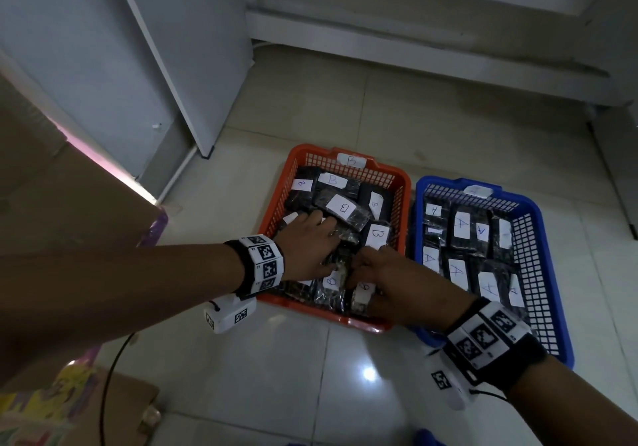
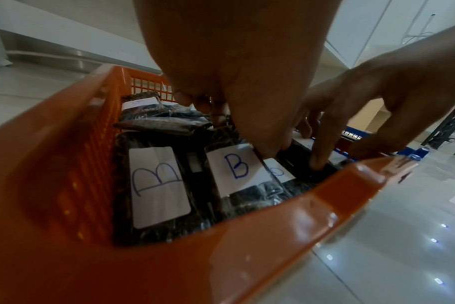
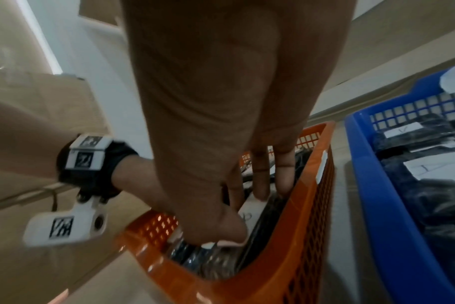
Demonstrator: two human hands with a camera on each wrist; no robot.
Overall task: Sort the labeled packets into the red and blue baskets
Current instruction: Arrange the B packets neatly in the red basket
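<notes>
I see the tiled floor [image 1: 293, 359] carrying two baskets side by side: the red basket [image 1: 402, 183] with dark packets labeled B [image 1: 343, 207], and the blue basket [image 1: 538, 238] with packets labeled A [image 1: 461, 224]. My left hand [image 1: 310, 248] lies palm-down on the B packets, fingers extended. My right hand [image 1: 400, 280] presses extended fingers among the near packets; I cannot tell whether either grips one.
</notes>
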